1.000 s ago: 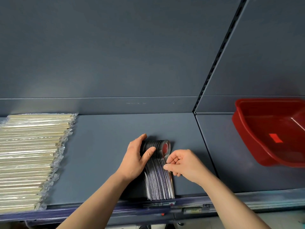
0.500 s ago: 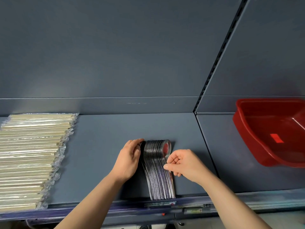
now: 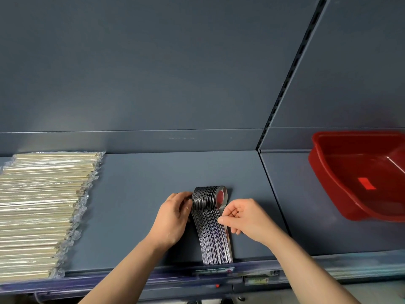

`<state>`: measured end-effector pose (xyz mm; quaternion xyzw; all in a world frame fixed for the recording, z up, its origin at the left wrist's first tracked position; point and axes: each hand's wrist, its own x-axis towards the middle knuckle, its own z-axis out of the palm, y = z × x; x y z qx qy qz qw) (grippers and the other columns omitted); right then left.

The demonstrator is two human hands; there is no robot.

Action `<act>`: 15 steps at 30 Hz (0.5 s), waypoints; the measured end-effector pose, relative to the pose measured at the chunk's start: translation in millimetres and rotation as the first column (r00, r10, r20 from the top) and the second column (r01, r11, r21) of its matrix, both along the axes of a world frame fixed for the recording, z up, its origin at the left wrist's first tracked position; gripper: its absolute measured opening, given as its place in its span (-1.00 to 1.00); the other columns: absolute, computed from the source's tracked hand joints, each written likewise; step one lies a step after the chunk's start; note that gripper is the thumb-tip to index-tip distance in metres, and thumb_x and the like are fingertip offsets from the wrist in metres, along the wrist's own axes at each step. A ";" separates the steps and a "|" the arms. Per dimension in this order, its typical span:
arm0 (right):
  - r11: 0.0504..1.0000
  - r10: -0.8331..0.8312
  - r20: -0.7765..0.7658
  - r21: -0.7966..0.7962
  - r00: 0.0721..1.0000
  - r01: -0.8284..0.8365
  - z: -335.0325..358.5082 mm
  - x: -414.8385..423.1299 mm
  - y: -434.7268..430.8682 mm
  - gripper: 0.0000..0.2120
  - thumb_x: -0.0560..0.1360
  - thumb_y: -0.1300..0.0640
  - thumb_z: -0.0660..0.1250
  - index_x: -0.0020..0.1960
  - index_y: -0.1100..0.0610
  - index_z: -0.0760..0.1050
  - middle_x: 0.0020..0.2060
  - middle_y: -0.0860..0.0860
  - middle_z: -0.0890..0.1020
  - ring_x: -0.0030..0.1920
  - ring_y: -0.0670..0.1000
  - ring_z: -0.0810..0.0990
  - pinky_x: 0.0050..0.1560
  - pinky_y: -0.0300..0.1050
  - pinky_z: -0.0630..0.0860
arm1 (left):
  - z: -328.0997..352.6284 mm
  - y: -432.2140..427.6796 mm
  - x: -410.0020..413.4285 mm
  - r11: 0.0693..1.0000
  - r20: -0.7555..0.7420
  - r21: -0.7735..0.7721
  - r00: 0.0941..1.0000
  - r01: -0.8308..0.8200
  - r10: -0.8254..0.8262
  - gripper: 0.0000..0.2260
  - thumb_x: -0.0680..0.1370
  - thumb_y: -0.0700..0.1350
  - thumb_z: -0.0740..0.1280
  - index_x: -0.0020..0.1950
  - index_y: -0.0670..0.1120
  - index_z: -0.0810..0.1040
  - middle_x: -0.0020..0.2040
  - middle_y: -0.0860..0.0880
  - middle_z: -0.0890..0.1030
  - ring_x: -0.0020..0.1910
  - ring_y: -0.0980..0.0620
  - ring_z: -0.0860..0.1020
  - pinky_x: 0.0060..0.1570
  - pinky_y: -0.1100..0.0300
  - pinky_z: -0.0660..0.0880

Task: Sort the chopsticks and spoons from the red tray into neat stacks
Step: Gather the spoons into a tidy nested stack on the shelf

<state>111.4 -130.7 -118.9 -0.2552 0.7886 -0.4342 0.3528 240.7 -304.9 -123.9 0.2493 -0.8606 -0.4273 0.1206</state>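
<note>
The left hand (image 3: pixel 174 216) has been drawn off the top of the spoons (image 3: pixel 211 224); its curled fingers are held against their left side, while the right side is pinched by the right hand (image 3: pixel 245 220). The spoons are kept on edge on the shelf (image 3: pixel 135 205), and no cutlery is seen in the tray (image 3: pixel 328 178), so only squaring seems left.

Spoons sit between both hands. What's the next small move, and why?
Probably press the spoon stack together between left hand and right hand to square it: its left side bows out near the bowls, and the red tray shows nothing left.
</note>
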 end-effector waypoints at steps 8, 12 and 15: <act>1.000 -0.004 -0.013 -0.009 1.000 0.004 -3.9 -2.2 0.4 -0.82 0.39 0.08 0.53 -0.22 0.13 0.57 -0.47 0.02 0.63 -0.45 -0.10 0.57 -0.40 -0.28 0.48 | -4.3 5.9 2.9 0.999 -0.023 -0.038 1.000 -0.004 0.004 -0.75 0.58 -0.16 0.32 0.27 -0.10 0.51 -0.07 0.11 0.58 -0.18 0.16 0.53 -0.12 0.51 0.35; 1.000 -0.014 -0.015 -0.019 1.000 0.014 -8.7 -3.6 2.3 -0.82 0.39 0.05 0.52 -0.24 0.10 0.56 -0.48 0.00 0.63 -0.45 -0.10 0.59 -0.41 -0.27 0.48 | -5.9 7.1 6.7 0.997 0.000 -0.077 1.000 0.007 -0.007 -0.73 0.57 -0.11 0.34 0.26 -0.09 0.50 -0.19 0.16 0.56 -0.25 0.21 0.52 -0.22 0.51 0.36; 0.999 -0.017 -0.011 -0.030 1.000 0.016 -11.5 -4.6 2.8 -0.82 0.37 0.02 0.51 -0.25 0.08 0.56 -0.47 0.01 0.64 -0.46 -0.09 0.59 -0.41 -0.27 0.48 | -6.4 7.3 7.2 0.997 0.014 -0.080 1.000 0.002 -0.001 -0.74 0.57 -0.09 0.35 0.25 -0.06 0.50 -0.21 0.18 0.55 -0.27 0.27 0.52 -0.24 0.50 0.37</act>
